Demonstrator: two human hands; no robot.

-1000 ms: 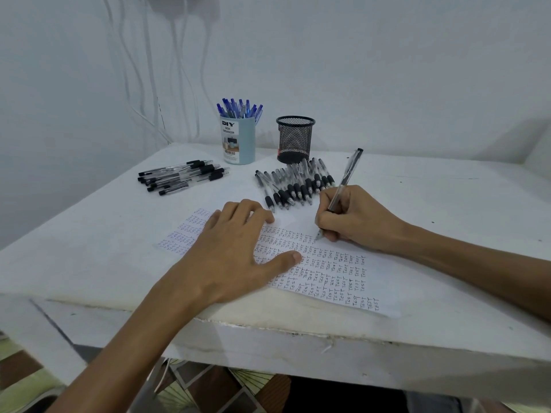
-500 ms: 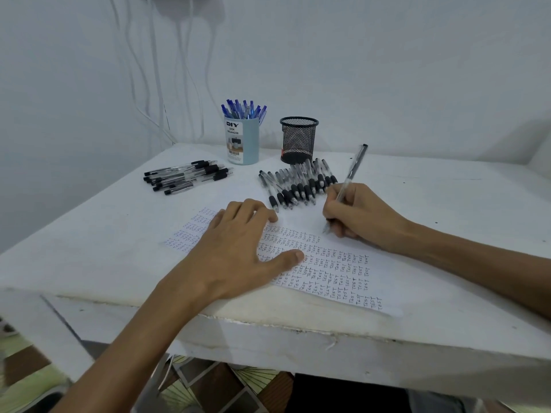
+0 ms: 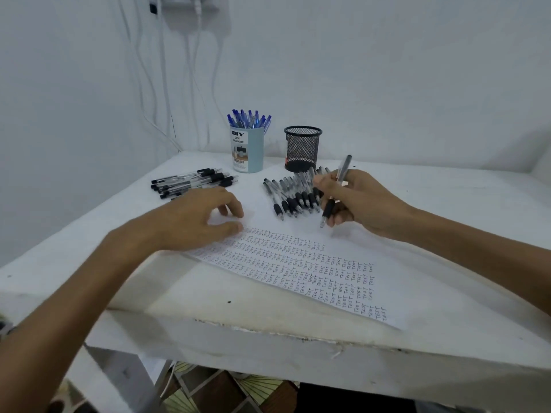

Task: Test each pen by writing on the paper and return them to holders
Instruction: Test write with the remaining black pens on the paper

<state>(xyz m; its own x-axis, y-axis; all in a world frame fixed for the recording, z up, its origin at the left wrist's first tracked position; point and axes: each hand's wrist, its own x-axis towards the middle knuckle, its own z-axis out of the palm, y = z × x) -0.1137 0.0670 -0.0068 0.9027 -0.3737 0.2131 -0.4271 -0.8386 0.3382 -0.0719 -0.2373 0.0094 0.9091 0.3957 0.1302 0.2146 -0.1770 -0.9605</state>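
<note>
The fingers (image 3: pixel 325 183) of the right hand (image 3: pixel 360 201) are curled round a clear-barrelled ballpoint pen with a black rubber grip (image 3: pixel 336 190). They grasp it above the grip, so that its cap end points up and away from the person and its tip points down toward the sheet. The tip hangs just over the far edge of the white sheet of paper covered in rows of the handwritten word "TEST" (image 3: pixel 313 269); whether it touches the sheet I cannot tell.

The left hand (image 3: pixel 190 222) is blurred. Its fingers (image 3: pixel 235 208) are loosely bent and grasp nothing, with the tips resting at the far left corner of the sheet.

The sheet lies slantwise on the white painted table (image 3: pixel 89 248), and its near right corner reaches the table's chipped front edge. Just beyond the sheet, beside the right hand and partly hidden by it, lies a fanned row of clear pens with black grips (image 3: pixel 293 195). A second loose bunch of black-capped clear pens (image 3: pixel 190 181) lies well to the left, beyond the left hand.

Near the wall stand two holders, a little apart. The pale blue cylindrical holder labelled "DIY" (image 3: pixel 247 152) is packed with upright blue-capped pens (image 3: pixel 249 119). To its right is the black wire-mesh cup (image 3: pixel 302 149).

White cables (image 3: pixel 162 70) hang down the wall.
</note>
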